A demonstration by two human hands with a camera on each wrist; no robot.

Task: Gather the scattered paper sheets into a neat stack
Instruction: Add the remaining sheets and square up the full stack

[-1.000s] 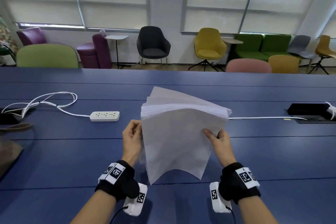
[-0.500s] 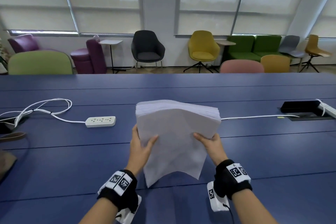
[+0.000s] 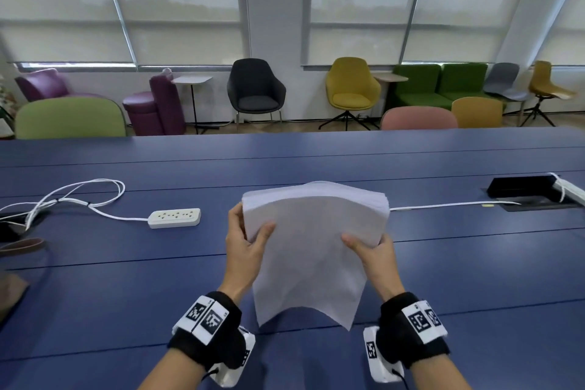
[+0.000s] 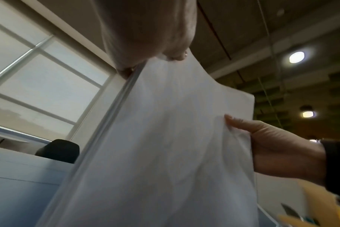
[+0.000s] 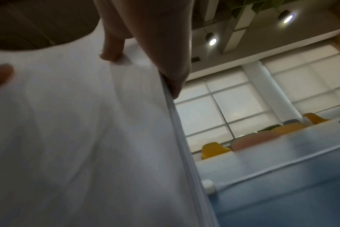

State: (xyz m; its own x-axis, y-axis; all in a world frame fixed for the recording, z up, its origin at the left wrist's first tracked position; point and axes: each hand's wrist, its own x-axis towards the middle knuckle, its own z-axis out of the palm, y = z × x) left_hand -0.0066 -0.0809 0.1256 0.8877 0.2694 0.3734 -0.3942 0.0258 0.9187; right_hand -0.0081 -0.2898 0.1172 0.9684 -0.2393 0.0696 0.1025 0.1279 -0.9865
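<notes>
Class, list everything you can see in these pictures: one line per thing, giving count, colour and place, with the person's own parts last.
paper stack: one, white, held upright above the table, lower edge sagging
table: one, blue, across the foreground
power strip: one, white, on the table to the left, with a looped cable
cable: one, white, on the table to the right
socket box: one, black, table's far right
chairs: several, purple, green, black, yellow, pink, grey, under the windows
side tables: two, pale, between chairs
wristbands: two, black with markers
left hand: grip on the stack's left edge
right hand: grip on the stack's right edge
</notes>
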